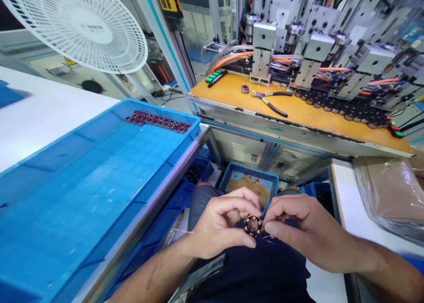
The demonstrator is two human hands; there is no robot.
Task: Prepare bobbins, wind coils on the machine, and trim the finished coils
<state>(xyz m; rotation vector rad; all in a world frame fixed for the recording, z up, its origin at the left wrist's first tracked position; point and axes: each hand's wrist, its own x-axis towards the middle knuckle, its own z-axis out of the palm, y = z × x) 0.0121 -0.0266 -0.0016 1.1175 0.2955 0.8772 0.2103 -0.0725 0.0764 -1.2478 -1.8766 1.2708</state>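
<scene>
Both of my hands meet low in the middle of the head view, over my lap. My left hand (220, 225) is closed in a pinch on a small round copper-wound coil ring (252, 225). My right hand (300, 228) is also closed, thumb and forefinger pinched at the ring's right edge, where thin wire ends stick out. A small blue bin (232, 174) lined with brown paper sits on the floor just beyond my hands.
A large blue tray (99, 197) at the left holds a row of wound coils (159, 121) at its far end. Ahead, an orange machine table (308, 113) carries pliers (271, 100), a loose ring (244, 88) and a line of dark parts. White fan (79, 27), upper left; bagged material (391, 192), right.
</scene>
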